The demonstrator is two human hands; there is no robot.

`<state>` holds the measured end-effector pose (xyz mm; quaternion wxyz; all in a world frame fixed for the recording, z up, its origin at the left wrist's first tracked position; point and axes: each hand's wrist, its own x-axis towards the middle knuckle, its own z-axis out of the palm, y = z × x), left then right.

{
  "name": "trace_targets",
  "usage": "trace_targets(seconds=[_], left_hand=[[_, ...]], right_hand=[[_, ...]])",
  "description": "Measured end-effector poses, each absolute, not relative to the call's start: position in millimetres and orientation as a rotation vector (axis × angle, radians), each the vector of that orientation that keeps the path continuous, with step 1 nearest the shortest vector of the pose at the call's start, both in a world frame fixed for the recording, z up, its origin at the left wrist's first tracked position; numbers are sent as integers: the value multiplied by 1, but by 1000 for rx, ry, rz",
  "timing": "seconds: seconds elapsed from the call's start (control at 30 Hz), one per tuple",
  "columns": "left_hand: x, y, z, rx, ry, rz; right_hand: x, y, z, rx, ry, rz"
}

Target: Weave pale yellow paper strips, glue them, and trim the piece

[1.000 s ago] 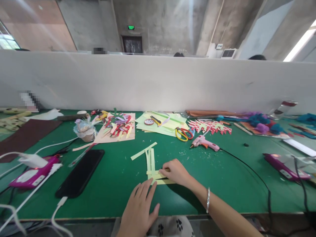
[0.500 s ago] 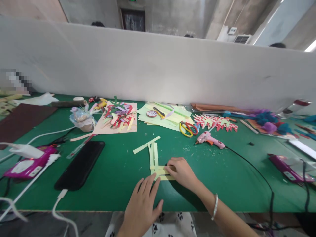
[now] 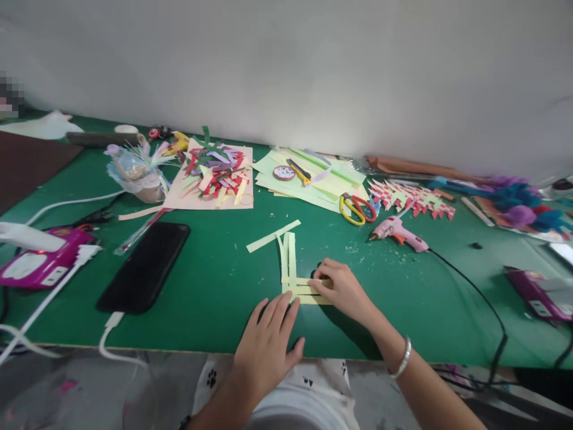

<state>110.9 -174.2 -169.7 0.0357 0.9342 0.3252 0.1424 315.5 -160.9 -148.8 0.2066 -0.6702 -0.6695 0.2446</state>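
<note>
View tipped down: strips, prob. being woven, pinned by spread L hand, pinched at 3 o'clock by R hand, alignment prob. needed next.

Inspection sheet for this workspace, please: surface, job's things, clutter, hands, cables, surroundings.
Surface: green table, flecked in places.
Job's things: pale paper strips, some lengthwise, some crosswise; a slanted strip lies at their far end.
Clutter: phone to the left, scissors and pink glue gun to the right, heap of cut paper beyond.
Left hand: spread flat, fingertips at the strips' near end.
Right hand: at the crosswise strips' right end; grip unclear.
Cables: white cable at the phone, black cable from the glue gun; across strips, nothing seen.
Surroundings: pale partition behind the table.
</note>
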Motion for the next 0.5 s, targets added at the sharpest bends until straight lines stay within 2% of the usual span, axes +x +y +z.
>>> trace_targets(seconds=[0.5], left_hand=[[108, -164, -161, 2732, 926, 442]], right_hand=[[322, -148, -131, -1944, -2087, 700]])
